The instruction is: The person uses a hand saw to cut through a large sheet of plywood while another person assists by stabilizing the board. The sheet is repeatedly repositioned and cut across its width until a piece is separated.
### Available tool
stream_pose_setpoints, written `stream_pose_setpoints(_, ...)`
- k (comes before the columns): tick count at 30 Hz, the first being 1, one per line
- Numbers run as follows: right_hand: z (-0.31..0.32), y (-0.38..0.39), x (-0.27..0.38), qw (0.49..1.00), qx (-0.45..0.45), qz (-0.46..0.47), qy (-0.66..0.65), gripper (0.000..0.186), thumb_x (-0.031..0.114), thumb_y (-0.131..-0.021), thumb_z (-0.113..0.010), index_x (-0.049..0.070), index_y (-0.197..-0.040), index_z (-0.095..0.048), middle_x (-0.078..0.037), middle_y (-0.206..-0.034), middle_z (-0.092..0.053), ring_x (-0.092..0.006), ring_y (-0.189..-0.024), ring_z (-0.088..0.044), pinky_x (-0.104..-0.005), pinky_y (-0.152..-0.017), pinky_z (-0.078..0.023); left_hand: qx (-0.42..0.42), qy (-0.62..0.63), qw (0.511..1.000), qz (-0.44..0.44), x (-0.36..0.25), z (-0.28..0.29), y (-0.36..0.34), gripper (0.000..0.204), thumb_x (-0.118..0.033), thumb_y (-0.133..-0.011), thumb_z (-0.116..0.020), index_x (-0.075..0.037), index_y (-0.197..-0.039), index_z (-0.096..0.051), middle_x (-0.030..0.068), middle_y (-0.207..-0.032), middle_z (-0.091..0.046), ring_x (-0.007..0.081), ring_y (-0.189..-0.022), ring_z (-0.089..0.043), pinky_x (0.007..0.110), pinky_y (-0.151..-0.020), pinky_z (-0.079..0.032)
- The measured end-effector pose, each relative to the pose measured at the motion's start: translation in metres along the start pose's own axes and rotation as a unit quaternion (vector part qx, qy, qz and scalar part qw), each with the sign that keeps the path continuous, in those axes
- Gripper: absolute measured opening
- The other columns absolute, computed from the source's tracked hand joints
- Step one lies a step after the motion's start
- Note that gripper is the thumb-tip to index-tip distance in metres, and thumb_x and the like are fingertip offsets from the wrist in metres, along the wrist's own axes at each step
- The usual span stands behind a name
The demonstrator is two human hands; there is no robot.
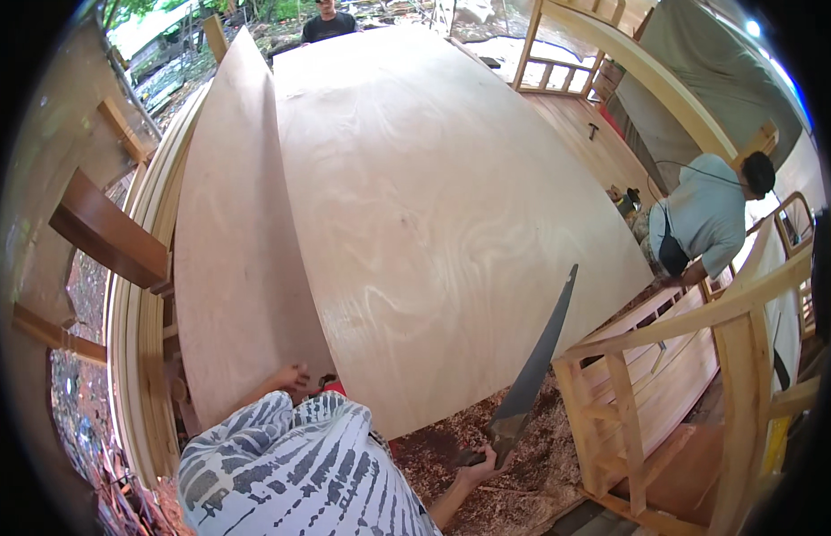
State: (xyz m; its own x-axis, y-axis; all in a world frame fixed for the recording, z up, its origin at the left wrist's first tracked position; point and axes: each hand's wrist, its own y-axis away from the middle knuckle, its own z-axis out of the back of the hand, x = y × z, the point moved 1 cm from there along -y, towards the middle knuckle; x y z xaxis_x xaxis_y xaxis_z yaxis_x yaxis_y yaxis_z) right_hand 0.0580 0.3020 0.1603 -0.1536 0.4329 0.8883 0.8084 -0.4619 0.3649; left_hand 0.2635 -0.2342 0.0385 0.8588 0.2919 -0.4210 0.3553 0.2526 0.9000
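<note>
"Beside the near edge of the wide plywood sheet (451,214), what does the right hand (477,464) have?"

"A handsaw (530,379). The fingers are wrapped around its handle, and the blade points up and away, its tip seen against the sheet."

"And the left hand (293,378)?"

"It's at the near end of the narrower panel (237,196), close to the wide sheet's left edge. Whether its fingers are wide or narrow, or touch the wood, I can't tell."

"What shows below the saw's handle?"

"Wood shavings (433,457), scattered about. A wooden frame (628,429) stands to the right."

"Who else is around?"

"A person in a dark shirt (329,27) beyond the sheet's far end, and a co-worker (704,214) leaning over on the right."
</note>
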Motion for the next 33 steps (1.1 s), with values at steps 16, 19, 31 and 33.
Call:
stream_pose_setpoints(16, -0.065, 0.038, 0.012, 0.989, -0.092, 0.062, 0.101, 0.044, 0.005, -0.087, -0.061, 0.001, -0.130, -0.058, -0.007, -0.083, -0.055, -0.0220, -0.074, -0.051, -0.0396, -0.072, -0.049, -0.075, 0.205, 0.972, -0.084, -0.208, 0.082, -0.078, 0.074, -0.060, -0.106, -0.051, -0.014, -0.162, -0.035, 0.0110, -0.168, -0.036, 0.0364, -0.148, -0.042, 0.065, -0.112, -0.036)
stream_pose_setpoints(19, -0.055, 0.030, -0.019, 0.983, -0.166, 0.047, 0.056, 0.021, 0.011, -0.089, -0.063, 0.002, -0.108, -0.060, -0.008, -0.078, -0.057, -0.0236, -0.072, -0.052, -0.0403, -0.075, -0.051, -0.262, 0.061, 0.956, -0.116, -0.277, 0.099, -0.099, 0.066, -0.043, -0.104, -0.062, -0.005, -0.153, -0.041, 0.0178, -0.157, -0.048, 0.0381, -0.143, -0.047, 0.054, -0.109, -0.042)
stream_pose_setpoints(31, -0.166, 0.117, 0.096, 0.965, -0.194, 0.164, 0.059, 0.025, 0.003, -0.083, -0.065, 0.001, -0.108, -0.064, -0.009, -0.089, -0.061, -0.0229, -0.077, -0.060, -0.0413, -0.074, -0.054, 0.721, -0.534, 0.355, -0.261, -0.262, -0.228, 0.131, 0.051, -0.041, -0.103, -0.063, 0.003, -0.128, -0.066, 0.0219, -0.126, -0.071, 0.0330, -0.109, -0.070, 0.045, -0.097, -0.055)
stream_pose_setpoints(33, -0.175, 0.121, 0.096, 0.964, -0.164, 0.202, 0.054, 0.034, 0.001, -0.081, -0.065, 0.002, -0.115, -0.063, -0.009, -0.092, -0.061, -0.0233, -0.077, -0.060, -0.0427, -0.072, -0.054, 0.680, -0.540, 0.310, -0.387, -0.141, -0.206, 0.106, 0.067, -0.053, -0.098, -0.066, 0.005, -0.130, -0.065, 0.0235, -0.126, -0.071, 0.0338, -0.106, -0.071, 0.047, -0.095, -0.055)
